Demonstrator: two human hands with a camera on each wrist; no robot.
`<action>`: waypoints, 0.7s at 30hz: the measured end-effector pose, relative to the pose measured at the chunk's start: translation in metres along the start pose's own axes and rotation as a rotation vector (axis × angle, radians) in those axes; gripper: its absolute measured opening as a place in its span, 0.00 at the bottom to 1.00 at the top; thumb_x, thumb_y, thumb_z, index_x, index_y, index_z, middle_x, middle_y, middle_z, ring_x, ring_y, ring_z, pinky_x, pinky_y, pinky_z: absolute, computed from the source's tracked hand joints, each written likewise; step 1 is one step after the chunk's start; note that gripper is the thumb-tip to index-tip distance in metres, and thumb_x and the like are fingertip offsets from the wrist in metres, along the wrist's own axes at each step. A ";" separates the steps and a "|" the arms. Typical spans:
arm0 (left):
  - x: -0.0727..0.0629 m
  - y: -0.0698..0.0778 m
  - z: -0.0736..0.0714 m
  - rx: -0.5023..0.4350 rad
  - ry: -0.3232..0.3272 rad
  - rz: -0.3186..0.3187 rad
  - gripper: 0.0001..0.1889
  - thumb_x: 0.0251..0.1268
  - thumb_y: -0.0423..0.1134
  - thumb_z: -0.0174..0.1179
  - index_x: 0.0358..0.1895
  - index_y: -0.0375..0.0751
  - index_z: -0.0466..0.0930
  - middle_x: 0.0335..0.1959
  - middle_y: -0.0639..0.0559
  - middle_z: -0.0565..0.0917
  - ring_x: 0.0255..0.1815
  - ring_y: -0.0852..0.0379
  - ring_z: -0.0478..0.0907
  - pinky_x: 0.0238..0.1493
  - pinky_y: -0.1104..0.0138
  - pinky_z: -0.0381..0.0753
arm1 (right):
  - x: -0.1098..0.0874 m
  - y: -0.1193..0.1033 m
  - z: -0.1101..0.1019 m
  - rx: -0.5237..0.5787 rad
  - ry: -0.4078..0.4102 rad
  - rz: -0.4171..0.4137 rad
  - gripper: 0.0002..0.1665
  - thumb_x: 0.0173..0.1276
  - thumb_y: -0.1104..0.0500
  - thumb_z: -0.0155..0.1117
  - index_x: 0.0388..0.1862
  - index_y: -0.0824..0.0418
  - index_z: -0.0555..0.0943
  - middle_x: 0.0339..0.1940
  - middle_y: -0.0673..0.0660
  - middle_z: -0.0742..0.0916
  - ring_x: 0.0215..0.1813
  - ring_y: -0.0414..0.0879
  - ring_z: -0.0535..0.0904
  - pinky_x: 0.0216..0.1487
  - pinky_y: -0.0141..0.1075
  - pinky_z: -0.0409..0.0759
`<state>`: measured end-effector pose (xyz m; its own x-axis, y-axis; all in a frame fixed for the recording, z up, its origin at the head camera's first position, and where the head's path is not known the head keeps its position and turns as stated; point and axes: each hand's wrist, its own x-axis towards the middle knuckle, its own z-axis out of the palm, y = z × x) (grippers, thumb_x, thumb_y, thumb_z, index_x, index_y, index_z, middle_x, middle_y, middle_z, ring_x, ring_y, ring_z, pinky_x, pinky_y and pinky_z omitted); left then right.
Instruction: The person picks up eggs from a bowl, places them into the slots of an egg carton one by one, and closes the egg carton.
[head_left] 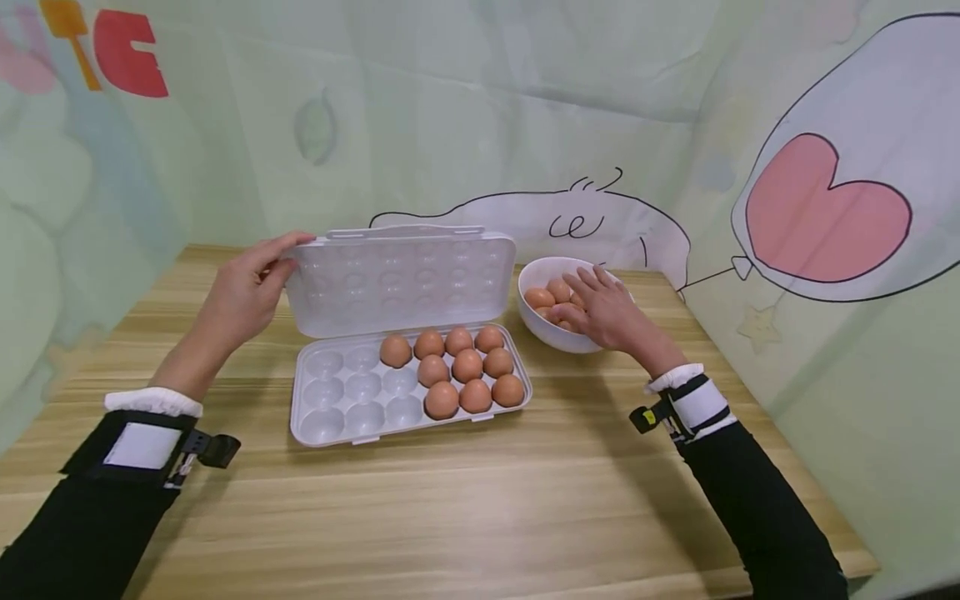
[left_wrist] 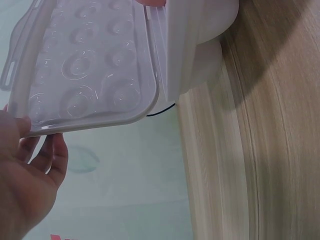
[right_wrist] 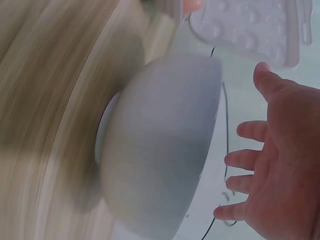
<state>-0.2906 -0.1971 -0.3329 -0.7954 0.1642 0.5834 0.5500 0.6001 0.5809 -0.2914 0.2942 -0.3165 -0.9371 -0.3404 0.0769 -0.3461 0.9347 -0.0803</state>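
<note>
A white plastic egg box (head_left: 307,429) lies on the table with its translucent lid (head_left: 401,287) raised upright. Several brown eggs (head_left: 467,365) fill the cups on its right side, and one more egg (head_left: 395,351) sits in the back row to their left. The cups farther left hold no eggs. My left hand (head_left: 243,292) pinches the lid's upper left corner between thumb and fingers, also seen in the left wrist view. Over a white bowl (head_left: 547,332) of brown eggs (head_left: 538,297), my right hand (head_left: 609,315) is held with spread fingers, gripping nothing.
The egg box and bowl stand side by side on a wooden table (head_left: 480,517). A printed cloth (head_left: 450,108) hangs behind the table and along its right side. Each wrist carries a strapped camera (head_left: 217,450).
</note>
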 end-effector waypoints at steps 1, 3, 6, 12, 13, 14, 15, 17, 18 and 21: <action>0.000 0.000 -0.001 0.000 0.002 0.002 0.20 0.82 0.31 0.51 0.70 0.46 0.78 0.64 0.40 0.81 0.38 0.60 0.70 0.38 0.80 0.67 | 0.001 0.004 0.001 0.000 -0.005 0.017 0.44 0.82 0.38 0.51 0.82 0.66 0.60 0.81 0.71 0.61 0.82 0.70 0.47 0.77 0.66 0.49; 0.000 0.000 -0.001 -0.002 0.007 0.007 0.20 0.82 0.30 0.51 0.70 0.45 0.78 0.63 0.40 0.81 0.37 0.61 0.70 0.38 0.80 0.67 | 0.002 0.010 0.002 0.005 -0.012 0.045 0.44 0.82 0.38 0.51 0.82 0.66 0.60 0.81 0.72 0.60 0.82 0.71 0.48 0.76 0.67 0.50; 0.001 0.000 0.001 -0.006 0.009 0.004 0.20 0.81 0.29 0.51 0.70 0.45 0.79 0.62 0.40 0.81 0.37 0.63 0.70 0.38 0.81 0.67 | 0.003 0.021 0.003 0.020 -0.020 0.075 0.43 0.82 0.40 0.52 0.81 0.68 0.60 0.81 0.72 0.61 0.82 0.71 0.48 0.77 0.66 0.52; 0.001 0.000 0.000 -0.004 0.008 0.003 0.20 0.81 0.29 0.51 0.69 0.45 0.79 0.62 0.39 0.81 0.36 0.61 0.69 0.37 0.81 0.67 | 0.006 0.035 0.006 0.042 -0.047 0.101 0.38 0.81 0.47 0.56 0.76 0.72 0.67 0.76 0.75 0.68 0.78 0.70 0.58 0.77 0.61 0.57; 0.001 0.000 0.000 -0.005 0.006 0.002 0.20 0.81 0.29 0.51 0.70 0.45 0.79 0.62 0.39 0.81 0.37 0.61 0.69 0.37 0.81 0.66 | 0.007 0.037 0.006 0.037 -0.054 0.100 0.36 0.80 0.48 0.58 0.75 0.72 0.68 0.75 0.75 0.70 0.77 0.70 0.60 0.76 0.61 0.59; 0.001 0.000 0.000 -0.007 0.004 0.000 0.20 0.81 0.29 0.51 0.70 0.45 0.79 0.63 0.39 0.81 0.37 0.61 0.69 0.37 0.81 0.66 | 0.008 0.038 0.006 0.031 -0.060 0.097 0.35 0.79 0.50 0.59 0.74 0.73 0.70 0.73 0.75 0.72 0.76 0.70 0.62 0.76 0.60 0.60; 0.000 0.000 0.001 -0.008 0.002 -0.002 0.20 0.81 0.29 0.51 0.70 0.45 0.79 0.63 0.39 0.81 0.38 0.61 0.69 0.37 0.81 0.66 | 0.008 0.039 0.007 0.022 -0.065 0.090 0.34 0.78 0.51 0.60 0.73 0.73 0.71 0.72 0.75 0.73 0.75 0.70 0.64 0.75 0.59 0.61; 0.000 -0.001 0.001 -0.012 -0.001 -0.006 0.20 0.81 0.29 0.51 0.70 0.44 0.78 0.65 0.40 0.80 0.40 0.62 0.69 0.38 0.82 0.67 | 0.009 0.040 0.007 0.007 -0.076 0.084 0.33 0.78 0.53 0.60 0.72 0.74 0.72 0.71 0.76 0.74 0.74 0.70 0.65 0.75 0.59 0.62; 0.000 -0.001 0.001 -0.013 -0.002 -0.007 0.20 0.81 0.29 0.51 0.70 0.45 0.78 0.65 0.40 0.80 0.41 0.62 0.69 0.39 0.82 0.67 | 0.009 0.040 0.007 0.000 -0.079 0.080 0.33 0.77 0.54 0.60 0.72 0.74 0.72 0.70 0.76 0.74 0.74 0.70 0.66 0.75 0.58 0.62; 0.000 -0.001 0.001 -0.014 0.000 -0.007 0.20 0.81 0.29 0.51 0.70 0.45 0.79 0.64 0.40 0.80 0.40 0.61 0.69 0.38 0.82 0.67 | 0.010 0.041 0.008 0.009 -0.077 0.078 0.30 0.76 0.57 0.59 0.70 0.73 0.74 0.66 0.74 0.78 0.68 0.67 0.72 0.72 0.57 0.68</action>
<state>-0.2917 -0.1967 -0.3339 -0.7991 0.1601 0.5795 0.5482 0.5901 0.5928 -0.3156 0.3279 -0.3271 -0.9617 -0.2739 -0.0062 -0.2722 0.9579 -0.0917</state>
